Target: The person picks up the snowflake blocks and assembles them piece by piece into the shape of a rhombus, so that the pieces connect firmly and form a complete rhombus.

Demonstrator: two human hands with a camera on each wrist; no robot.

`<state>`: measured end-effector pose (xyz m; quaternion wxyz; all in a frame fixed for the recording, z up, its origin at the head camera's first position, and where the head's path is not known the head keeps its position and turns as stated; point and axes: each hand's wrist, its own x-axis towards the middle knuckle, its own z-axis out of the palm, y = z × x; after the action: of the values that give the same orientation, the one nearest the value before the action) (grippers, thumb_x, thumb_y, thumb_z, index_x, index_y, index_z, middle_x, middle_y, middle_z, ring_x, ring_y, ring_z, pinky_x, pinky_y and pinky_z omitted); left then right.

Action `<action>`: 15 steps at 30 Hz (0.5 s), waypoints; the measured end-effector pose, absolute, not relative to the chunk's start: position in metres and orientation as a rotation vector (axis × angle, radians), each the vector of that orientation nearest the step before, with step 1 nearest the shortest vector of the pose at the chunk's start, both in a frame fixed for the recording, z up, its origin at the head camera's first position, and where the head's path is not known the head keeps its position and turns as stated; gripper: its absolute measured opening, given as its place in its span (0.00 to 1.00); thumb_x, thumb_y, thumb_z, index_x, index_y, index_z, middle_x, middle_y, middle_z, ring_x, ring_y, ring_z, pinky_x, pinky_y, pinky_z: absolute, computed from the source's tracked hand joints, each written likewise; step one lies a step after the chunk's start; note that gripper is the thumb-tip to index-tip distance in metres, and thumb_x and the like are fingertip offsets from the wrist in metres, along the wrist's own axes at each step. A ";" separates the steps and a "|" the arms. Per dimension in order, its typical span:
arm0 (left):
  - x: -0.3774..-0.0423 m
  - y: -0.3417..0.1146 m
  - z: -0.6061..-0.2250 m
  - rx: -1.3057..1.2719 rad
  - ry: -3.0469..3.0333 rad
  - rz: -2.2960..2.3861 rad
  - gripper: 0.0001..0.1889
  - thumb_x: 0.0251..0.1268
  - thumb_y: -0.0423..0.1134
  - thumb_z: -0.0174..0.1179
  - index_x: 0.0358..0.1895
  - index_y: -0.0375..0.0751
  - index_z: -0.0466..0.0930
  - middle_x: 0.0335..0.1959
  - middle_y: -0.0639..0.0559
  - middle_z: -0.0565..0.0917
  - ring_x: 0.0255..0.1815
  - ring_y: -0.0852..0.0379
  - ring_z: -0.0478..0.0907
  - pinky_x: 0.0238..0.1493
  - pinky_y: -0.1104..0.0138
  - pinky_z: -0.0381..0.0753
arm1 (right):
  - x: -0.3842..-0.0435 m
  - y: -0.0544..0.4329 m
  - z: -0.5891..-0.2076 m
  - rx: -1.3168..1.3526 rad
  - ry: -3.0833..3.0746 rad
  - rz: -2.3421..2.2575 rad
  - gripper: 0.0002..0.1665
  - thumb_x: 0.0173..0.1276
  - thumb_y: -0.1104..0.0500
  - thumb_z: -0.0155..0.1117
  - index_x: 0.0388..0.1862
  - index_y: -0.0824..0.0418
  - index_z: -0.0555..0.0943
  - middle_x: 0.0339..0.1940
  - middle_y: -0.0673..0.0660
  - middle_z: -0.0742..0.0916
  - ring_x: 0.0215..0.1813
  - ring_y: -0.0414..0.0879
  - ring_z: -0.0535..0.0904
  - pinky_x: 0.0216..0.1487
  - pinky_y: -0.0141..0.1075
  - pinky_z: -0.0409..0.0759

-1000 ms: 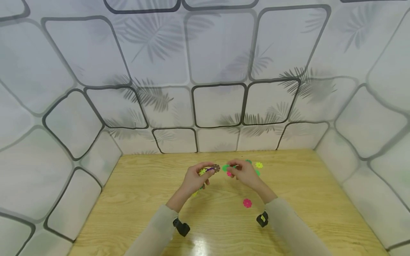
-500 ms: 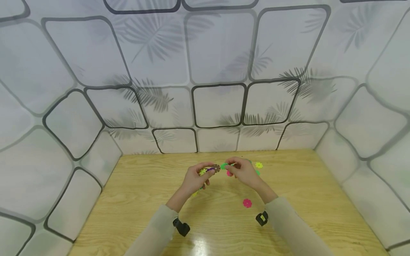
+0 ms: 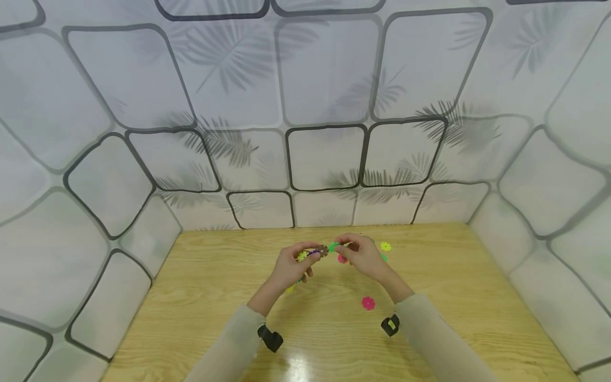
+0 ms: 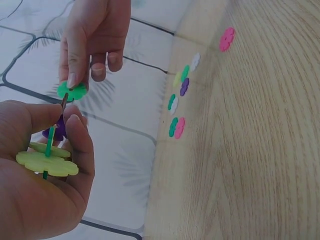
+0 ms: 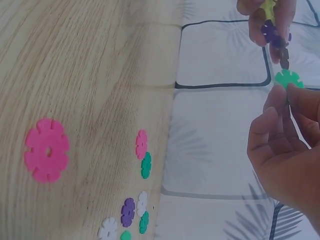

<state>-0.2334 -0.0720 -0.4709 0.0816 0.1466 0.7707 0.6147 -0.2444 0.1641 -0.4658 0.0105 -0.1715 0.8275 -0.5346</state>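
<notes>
My left hand grips a chain of interlocking snowflake discs. In the left wrist view, pale yellow discs sit near its palm and a purple disc lies by the fingers. At the chain's far end is a brown disc, beyond the left fingertips. My right hand pinches a bright green disc between thumb and fingers. The green disc meets the brown disc's edge, the two set crosswise; whether their slots are engaged I cannot tell. Fingers hide part of the chain.
A pink disc lies alone on the wooden table, nearer the person. Several loose discs, including a yellow one and a purple one, lie behind the right hand. Patterned pale walls enclose the table's back and sides.
My right hand has moved slightly left and up, bringing the green disc from a small gap to the brown disc's edge. The left hand has stayed still.
</notes>
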 end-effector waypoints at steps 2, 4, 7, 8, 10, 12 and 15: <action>-0.233 -0.072 -0.471 0.430 2.297 1.836 0.18 0.79 0.37 0.63 0.66 0.39 0.82 0.63 0.37 0.84 0.20 0.58 0.81 0.18 0.72 0.77 | -0.245 0.164 -0.465 -0.534 2.584 -1.668 0.10 0.80 0.62 0.63 0.53 0.66 0.85 0.31 0.69 0.86 0.27 0.39 0.76 0.28 0.29 0.73; -0.233 -0.072 -0.471 0.415 2.291 1.834 0.18 0.79 0.38 0.63 0.67 0.41 0.82 0.63 0.37 0.84 0.20 0.61 0.80 0.18 0.73 0.77 | -0.245 0.163 -0.465 -0.534 2.586 -1.665 0.10 0.80 0.62 0.63 0.53 0.66 0.85 0.32 0.70 0.86 0.27 0.39 0.76 0.28 0.29 0.73; -0.234 -0.073 -0.471 0.407 2.290 1.830 0.18 0.78 0.38 0.63 0.67 0.42 0.82 0.63 0.38 0.84 0.20 0.64 0.80 0.19 0.71 0.79 | -0.246 0.163 -0.465 -0.534 2.587 -1.671 0.11 0.80 0.63 0.63 0.54 0.67 0.85 0.32 0.69 0.86 0.27 0.40 0.77 0.27 0.29 0.73; -0.234 -0.073 -0.472 0.410 2.292 1.829 0.18 0.78 0.38 0.63 0.67 0.41 0.82 0.63 0.38 0.84 0.20 0.64 0.80 0.19 0.70 0.79 | -0.246 0.163 -0.465 -0.534 2.587 -1.674 0.11 0.80 0.63 0.63 0.54 0.67 0.85 0.32 0.69 0.86 0.27 0.42 0.78 0.27 0.29 0.73; -0.234 -0.073 -0.472 0.419 2.296 1.828 0.18 0.78 0.39 0.64 0.66 0.41 0.82 0.62 0.38 0.84 0.20 0.64 0.80 0.19 0.69 0.80 | -0.246 0.163 -0.465 -0.539 2.585 -1.686 0.10 0.79 0.63 0.63 0.53 0.67 0.85 0.32 0.69 0.86 0.27 0.45 0.78 0.27 0.29 0.72; -0.235 -0.072 -0.473 0.424 2.295 1.834 0.18 0.78 0.39 0.64 0.66 0.41 0.83 0.62 0.38 0.85 0.20 0.61 0.81 0.19 0.67 0.81 | -0.246 0.163 -0.464 -0.542 2.581 -1.697 0.10 0.79 0.63 0.64 0.53 0.67 0.85 0.32 0.69 0.86 0.28 0.48 0.80 0.27 0.29 0.73; -0.236 -0.072 -0.474 0.421 2.284 1.844 0.18 0.78 0.39 0.64 0.66 0.41 0.83 0.62 0.38 0.85 0.21 0.58 0.82 0.19 0.66 0.81 | -0.247 0.163 -0.465 -0.552 2.568 -1.706 0.09 0.80 0.62 0.64 0.52 0.66 0.85 0.33 0.66 0.87 0.28 0.47 0.81 0.28 0.29 0.74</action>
<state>-0.2356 -0.0720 -0.4737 0.0877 0.1414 0.7672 0.6194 -0.2468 0.1632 -0.4653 0.0049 -0.1762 0.8200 -0.5446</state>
